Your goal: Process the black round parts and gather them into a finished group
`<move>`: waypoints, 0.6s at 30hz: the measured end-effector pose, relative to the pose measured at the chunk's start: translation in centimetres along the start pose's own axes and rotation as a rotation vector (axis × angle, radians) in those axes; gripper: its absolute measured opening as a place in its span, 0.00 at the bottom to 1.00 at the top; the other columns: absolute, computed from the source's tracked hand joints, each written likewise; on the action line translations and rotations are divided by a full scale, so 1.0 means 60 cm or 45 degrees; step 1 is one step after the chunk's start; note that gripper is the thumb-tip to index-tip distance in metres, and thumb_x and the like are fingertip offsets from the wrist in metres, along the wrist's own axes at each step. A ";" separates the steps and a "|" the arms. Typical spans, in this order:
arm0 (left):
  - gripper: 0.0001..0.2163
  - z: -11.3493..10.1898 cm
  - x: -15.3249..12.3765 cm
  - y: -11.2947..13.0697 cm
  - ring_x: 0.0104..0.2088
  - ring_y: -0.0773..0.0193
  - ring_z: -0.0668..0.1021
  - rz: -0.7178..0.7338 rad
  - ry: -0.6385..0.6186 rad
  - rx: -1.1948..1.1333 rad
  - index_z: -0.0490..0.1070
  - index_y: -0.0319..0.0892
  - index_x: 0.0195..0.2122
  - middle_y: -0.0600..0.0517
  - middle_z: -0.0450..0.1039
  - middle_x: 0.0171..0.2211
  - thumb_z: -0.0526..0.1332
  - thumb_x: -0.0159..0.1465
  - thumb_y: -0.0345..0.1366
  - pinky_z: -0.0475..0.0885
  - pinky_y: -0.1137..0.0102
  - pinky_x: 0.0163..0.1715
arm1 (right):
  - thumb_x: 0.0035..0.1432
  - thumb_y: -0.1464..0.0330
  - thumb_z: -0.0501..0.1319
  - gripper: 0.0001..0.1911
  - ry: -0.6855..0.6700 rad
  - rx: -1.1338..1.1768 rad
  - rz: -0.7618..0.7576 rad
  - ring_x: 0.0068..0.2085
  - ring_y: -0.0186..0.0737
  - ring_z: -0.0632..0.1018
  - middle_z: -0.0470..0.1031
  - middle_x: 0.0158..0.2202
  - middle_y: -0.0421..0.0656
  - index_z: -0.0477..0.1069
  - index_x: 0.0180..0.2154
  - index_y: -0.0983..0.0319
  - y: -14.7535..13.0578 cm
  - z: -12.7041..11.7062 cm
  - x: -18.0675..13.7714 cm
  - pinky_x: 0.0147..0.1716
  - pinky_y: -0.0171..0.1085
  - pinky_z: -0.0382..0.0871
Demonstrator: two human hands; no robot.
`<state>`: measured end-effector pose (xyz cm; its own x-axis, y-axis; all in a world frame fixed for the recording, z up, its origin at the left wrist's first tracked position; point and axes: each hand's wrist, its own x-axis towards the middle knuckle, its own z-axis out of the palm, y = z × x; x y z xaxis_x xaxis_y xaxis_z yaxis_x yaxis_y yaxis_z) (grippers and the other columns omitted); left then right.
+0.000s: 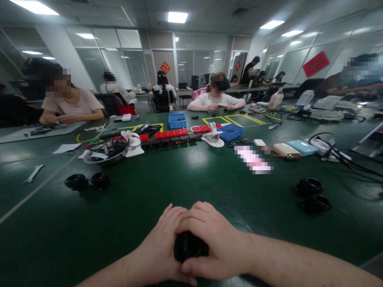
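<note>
Both hands are closed around a glossy black round part [190, 246] low in the middle of the view. My left hand [160, 243] grips its left side. My right hand [212, 237] wraps over the top and right side, with its thumb across the near side. The fingers cover most of the part, so its full shape is hidden. Two black ring-shaped parts [76, 181] lie on the green table [143, 207] to the left. To the right sit two more black ring-shaped parts [311, 186], close together.
A wrench [34, 174] lies at far left. Beyond my hands stand a bowl of cables [104, 155], a red socket strip [170, 134], a white clip stand [213, 136] and a blue bin [231, 132]. A power bank [287, 152] lies right. Several people sit around.
</note>
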<state>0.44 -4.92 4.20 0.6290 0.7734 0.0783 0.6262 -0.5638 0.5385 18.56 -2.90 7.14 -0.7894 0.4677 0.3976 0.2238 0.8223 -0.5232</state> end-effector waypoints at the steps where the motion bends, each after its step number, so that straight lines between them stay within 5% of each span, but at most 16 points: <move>1: 0.36 0.003 -0.001 -0.001 0.51 0.46 0.66 -0.012 0.041 0.011 0.60 0.42 0.51 0.45 0.64 0.49 0.69 0.42 0.48 0.45 0.43 0.56 | 0.43 0.57 0.66 0.23 0.017 -0.022 0.027 0.37 0.39 0.69 0.72 0.36 0.43 0.67 0.38 0.64 0.001 0.001 0.000 0.38 0.39 0.60; 6: 0.21 0.008 0.002 0.005 0.46 0.50 0.69 -0.053 0.192 0.024 0.68 0.42 0.38 0.47 0.66 0.42 0.69 0.44 0.42 0.50 0.47 0.56 | 0.45 0.57 0.65 0.18 -0.054 -0.112 0.033 0.37 0.38 0.69 0.71 0.35 0.42 0.68 0.33 0.63 0.005 0.007 -0.002 0.36 0.37 0.60; 11: 0.20 -0.004 0.009 0.007 0.48 0.52 0.66 -0.027 0.091 -0.164 0.70 0.43 0.38 0.49 0.64 0.45 0.70 0.42 0.33 0.64 0.60 0.51 | 0.47 0.64 0.63 0.11 -0.144 -0.098 -0.037 0.38 0.37 0.69 0.73 0.35 0.40 0.70 0.34 0.62 0.005 0.005 -0.001 0.38 0.37 0.61; 18: 0.15 -0.008 0.008 0.002 0.54 0.50 0.63 0.088 -0.100 -0.064 0.73 0.48 0.36 0.53 0.65 0.49 0.64 0.45 0.31 0.49 0.54 0.58 | 0.43 0.72 0.56 0.08 -0.217 -0.027 -0.188 0.38 0.35 0.70 0.76 0.33 0.36 0.70 0.30 0.61 -0.003 0.001 0.000 0.44 0.38 0.58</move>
<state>0.58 -4.49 4.70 0.7052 0.7071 0.0513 0.5578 -0.5980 0.5755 18.48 -3.09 7.17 -0.8992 0.2820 0.3346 0.1095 0.8853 -0.4520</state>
